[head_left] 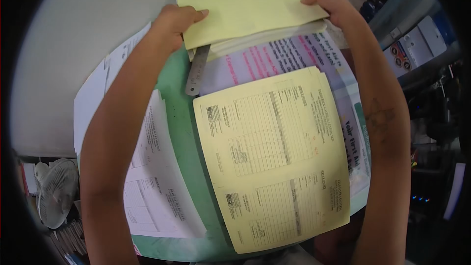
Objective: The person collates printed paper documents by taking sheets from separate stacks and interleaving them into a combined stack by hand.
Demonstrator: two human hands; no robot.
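Both hands grip a stack of blank yellow paper [250,5] at the far end of the table. My left hand [179,22] pinches its left edge, thumb on top. At the right edge, my right hand [331,5] holds it the same way. A metal ruler [196,71] sticks out from under the stack's near left corner, beside more paper sheets [267,37] beneath. Closer to me lies a stack of printed yellow forms [274,162]. White printed forms [162,176] lie to its left, partly behind my left forearm.
A printed first-aid poster [245,71] lies under the papers on the green tabletop [181,76]. More white sheets [100,81] rest at the left edge against a pale wall [113,5]. A fan [58,191] stands low at left; a blister-packed item [409,51] is at right.
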